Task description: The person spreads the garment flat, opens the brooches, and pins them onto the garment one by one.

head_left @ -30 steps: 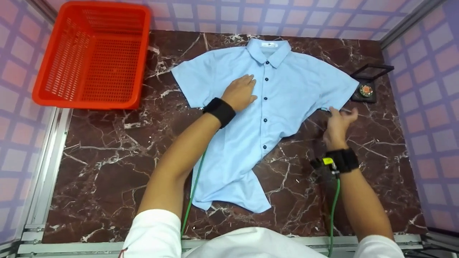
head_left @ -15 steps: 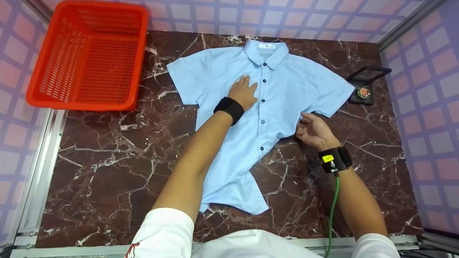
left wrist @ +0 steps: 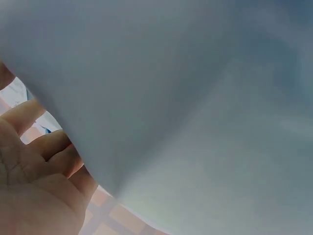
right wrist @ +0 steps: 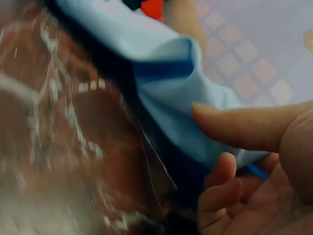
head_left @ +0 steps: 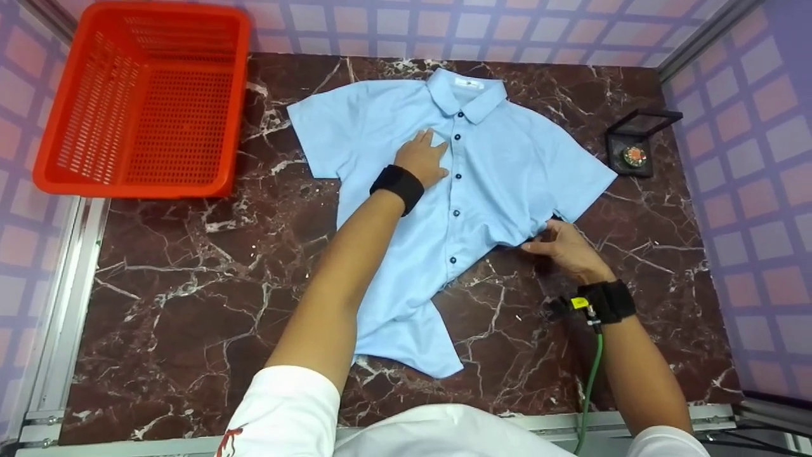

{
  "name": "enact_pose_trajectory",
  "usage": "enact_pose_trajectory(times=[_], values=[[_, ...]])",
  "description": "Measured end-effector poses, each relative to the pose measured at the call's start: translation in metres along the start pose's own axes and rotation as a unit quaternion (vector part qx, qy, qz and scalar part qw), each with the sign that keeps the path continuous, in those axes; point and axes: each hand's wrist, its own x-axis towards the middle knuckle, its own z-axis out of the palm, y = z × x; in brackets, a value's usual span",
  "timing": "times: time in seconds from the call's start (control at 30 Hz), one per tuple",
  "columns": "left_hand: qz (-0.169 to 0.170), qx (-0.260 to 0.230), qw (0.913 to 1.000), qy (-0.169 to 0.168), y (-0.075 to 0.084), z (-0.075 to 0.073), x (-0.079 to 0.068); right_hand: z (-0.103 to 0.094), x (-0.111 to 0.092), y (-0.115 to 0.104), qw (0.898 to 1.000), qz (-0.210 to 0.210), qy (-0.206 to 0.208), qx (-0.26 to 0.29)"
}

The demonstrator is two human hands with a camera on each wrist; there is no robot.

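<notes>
A light blue short-sleeved shirt (head_left: 501,152) with dark buttons lies front up, collar away from me, its lower right side folded under. My left hand (head_left: 421,158) rests flat on its chest, left of the button line. In the left wrist view, pale cloth hides much of the scene beside the hand (left wrist: 44,181). At the shirt's right side, just below the sleeve, my right hand (head_left: 568,251) holds the edge. The right wrist view shows the thumb (right wrist: 239,127) above the raised cloth (right wrist: 176,98) and curled fingers below it.
A red plastic basket (head_left: 238,120) stands at the back left. At the right, a small black case (head_left: 646,120) with its lid up holds a round patterned piece (head_left: 634,156). A green cable (head_left: 591,381) trails from the right wristband. Checkered walls border the dark marbled table (head_left: 190,317).
My right hand moved from below the sleeve opening in to the shirt's side edge and took hold. The right sleeve shifted toward me, away from the black case. The left hand stays on the chest.
</notes>
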Motion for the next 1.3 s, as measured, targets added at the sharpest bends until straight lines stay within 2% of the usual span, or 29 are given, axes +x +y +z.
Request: enact_pose_trajectory(times=[0.1,0.17,0.3,0.4,0.53,0.63,0.73,0.83,0.97,1.1,1.2,1.3], values=[[0.002,-0.003,1.0,-0.002,-0.001,0.0,0.0,-0.003,0.0,0.002,0.995,-0.019,0.037,-0.09],[0.001,-0.005,1.0,0.001,-0.002,0.001,0.0,-0.003,-0.001,0.002,0.991,-0.025,0.048,-0.124],[-0.011,-0.005,0.9998,0.013,-0.006,0.002,0.0,-0.003,-0.001,0.006,0.984,-0.038,0.07,-0.16],[-0.021,-0.003,0.9996,0.02,-0.011,0.002,0.001,-0.005,-0.003,0.009,0.975,-0.061,0.105,-0.185],[-0.023,-0.006,0.9993,0.029,-0.015,0.0,0.0,-0.006,-0.004,0.014,0.968,-0.086,0.155,-0.176],[-0.02,-0.013,0.9993,0.029,-0.015,-0.001,0.001,-0.003,-0.003,0.016,0.973,-0.099,0.177,-0.107],[-0.016,-0.015,0.9994,0.026,-0.013,-0.001,0.003,-0.001,-0.003,0.018,0.977,-0.114,0.181,-0.021],[-0.016,-0.016,0.9995,0.024,-0.011,-0.001,0.004,-0.001,-0.005,0.019,0.979,-0.121,0.162,0.016],[-0.023,-0.015,0.9992,0.028,-0.011,-0.002,0.004,-0.01,-0.008,0.02,0.987,-0.115,0.104,-0.03],[-0.028,-0.016,0.9991,0.027,-0.011,-0.003,0.004,-0.024,-0.016,0.019,0.991,-0.095,0.008,-0.092],[-0.031,-0.016,0.999,0.027,-0.013,-0.004,0.003,-0.033,-0.022,0.02,0.99,-0.072,-0.059,-0.11],[-0.036,-0.013,0.9987,0.032,-0.017,-0.002,0.005,-0.039,-0.028,0.022,0.99,-0.042,-0.093,-0.099]])
